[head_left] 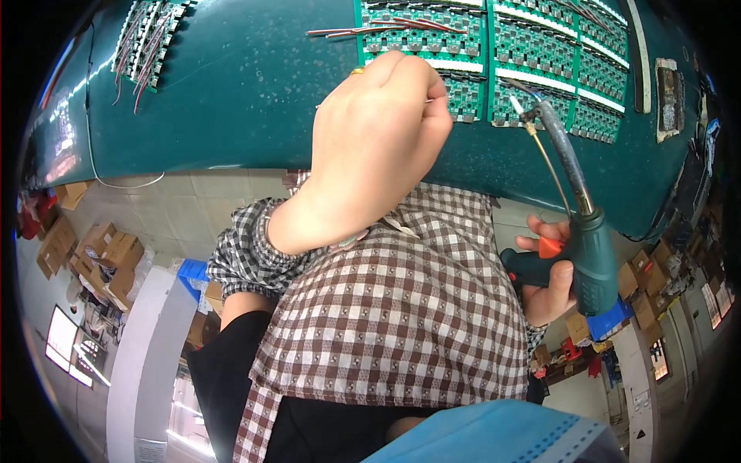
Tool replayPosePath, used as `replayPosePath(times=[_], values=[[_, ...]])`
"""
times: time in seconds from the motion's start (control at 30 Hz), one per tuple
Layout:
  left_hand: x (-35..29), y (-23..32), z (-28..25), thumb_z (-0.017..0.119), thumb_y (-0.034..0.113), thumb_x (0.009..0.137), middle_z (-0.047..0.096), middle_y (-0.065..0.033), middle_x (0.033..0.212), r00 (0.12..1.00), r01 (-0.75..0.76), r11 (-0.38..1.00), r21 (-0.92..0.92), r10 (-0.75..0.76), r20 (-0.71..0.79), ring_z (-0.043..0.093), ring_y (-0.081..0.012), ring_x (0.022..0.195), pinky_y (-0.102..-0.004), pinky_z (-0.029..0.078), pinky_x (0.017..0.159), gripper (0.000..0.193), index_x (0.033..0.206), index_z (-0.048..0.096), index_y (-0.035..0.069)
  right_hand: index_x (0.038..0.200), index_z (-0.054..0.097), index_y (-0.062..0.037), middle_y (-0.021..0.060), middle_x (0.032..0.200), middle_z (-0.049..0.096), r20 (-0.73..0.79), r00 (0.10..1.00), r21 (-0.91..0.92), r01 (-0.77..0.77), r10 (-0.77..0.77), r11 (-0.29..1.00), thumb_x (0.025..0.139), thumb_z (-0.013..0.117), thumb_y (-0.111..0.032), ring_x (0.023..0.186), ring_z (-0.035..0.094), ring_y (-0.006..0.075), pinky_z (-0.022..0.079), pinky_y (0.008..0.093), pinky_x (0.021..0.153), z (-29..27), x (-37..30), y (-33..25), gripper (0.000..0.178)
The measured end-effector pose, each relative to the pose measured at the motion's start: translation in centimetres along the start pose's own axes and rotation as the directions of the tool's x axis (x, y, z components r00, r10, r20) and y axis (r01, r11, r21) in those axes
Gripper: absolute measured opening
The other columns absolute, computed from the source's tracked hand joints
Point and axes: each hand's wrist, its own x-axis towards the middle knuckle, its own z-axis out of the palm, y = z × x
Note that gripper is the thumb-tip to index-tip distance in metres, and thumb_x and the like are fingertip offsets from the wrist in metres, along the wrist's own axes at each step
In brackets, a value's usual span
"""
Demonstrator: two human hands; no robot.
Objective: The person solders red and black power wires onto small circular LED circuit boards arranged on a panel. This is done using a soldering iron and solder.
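Note:
My left hand point(378, 123) is closed in a pinch over the near edge of a panel of green circuit boards point(467, 104). Short ends of a thin wire show at either side of its fingers; most of it is hidden. My right hand point(552, 289) grips the handle of a green soldering gun point(593, 258) with an orange-red trigger. The gun's tip and its thin brass-coloured feed tube point(549, 154) point up and left, above the boards point(532, 104) on the right. Several red and dark wires point(394, 28) lie across the boards beyond my left hand.
A second stack of boards with wires point(150, 42) lies at the far left of the green table mat point(231, 100). To the right are a metal strip point(640, 58) and a small worn tray point(669, 100). A thin white cable point(127, 185) hangs off the left table edge. Cardboard boxes point(116, 251) stand beyond.

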Motion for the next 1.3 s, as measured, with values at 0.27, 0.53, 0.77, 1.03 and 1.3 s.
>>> replayPosePath(times=[0.27, 0.53, 0.77, 1.03, 1.3], values=[[0.1, 0.1, 0.1, 0.068, 0.005, 0.075, 0.060, -0.0045, 0.075, 1.000, -0.011, 0.997, 0.070, 0.011, 0.004, 0.061, -0.0180, 0.065, -0.0307, 0.046, 0.057, 0.010, 0.079, 0.058, 0.006, 0.129, 0.040, 0.0088, 0.0207, 0.106, 0.057, 0.051, 0.999, -0.111, 0.006, 0.000, 0.994, 0.088, 0.061, -0.035, 0.096, 0.063, 0.0381, 0.060, 0.0393, 0.067, 0.2, -0.3, -0.3, 0.063], [0.3, -0.2, 0.7, 0.066, 0.003, 0.073, 0.056, -0.0052, 0.070, 0.999, -0.042, 0.999, 0.027, 0.042, -0.025, 0.057, -0.0212, 0.062, -0.0326, 0.044, 0.054, 0.010, 0.075, 0.057, 0.005, 0.127, 0.042, 0.0085, 0.0194, 0.104, 0.055, 0.105, 0.995, -0.127, 0.012, 0.002, 0.992, 0.090, 0.059, -0.033, 0.096, 0.063, 0.0368, 0.059, 0.0405, 0.068, 0.3, -0.1, -0.8, 0.059], [0.4, -0.4, 0.3, 0.065, 0.002, 0.071, 0.055, -0.0055, 0.068, 0.999, -0.050, 0.999, -0.006, 0.050, -0.009, 0.056, -0.0212, 0.061, -0.0323, 0.044, 0.054, 0.009, 0.075, 0.057, 0.004, 0.118, 0.049, 0.0107, 0.0187, 0.095, 0.059, 0.100, 0.995, -0.199, 0.029, -0.009, 0.980, 0.088, 0.061, -0.029, 0.087, 0.064, 0.0326, 0.059, 0.0409, 0.068, 1.1, -0.8, -1.0, 0.051], [0.8, -0.5, 0.2, 0.065, 0.001, 0.070, 0.056, -0.0074, 0.067, 0.998, -0.059, 0.997, -0.056, 0.060, 0.012, 0.057, -0.0215, 0.059, -0.0323, 0.046, 0.054, 0.009, 0.073, 0.057, 0.003, 0.114, 0.051, 0.0128, 0.0184, 0.089, 0.060, 0.115, 0.993, -0.269, 0.028, 0.003, 0.963, 0.086, 0.064, -0.022, 0.079, 0.063, 0.0275, 0.057, 0.0392, 0.069, 1.2, -0.9, -1.1, 0.047], [0.8, -0.5, 0.3, 0.065, 0.001, 0.069, 0.056, -0.0069, 0.066, 0.999, -0.050, 0.996, -0.068, 0.050, -0.001, 0.056, -0.0216, 0.059, -0.0323, 0.046, 0.053, 0.009, 0.073, 0.057, 0.003, 0.116, 0.051, 0.0127, 0.0171, 0.086, 0.062, 0.151, 0.988, -0.326, 0.029, 0.022, 0.945, 0.086, 0.064, -0.019, 0.078, 0.063, 0.0266, 0.054, 0.0399, 0.072, 1.2, -1.1, -1.1, 0.045]])
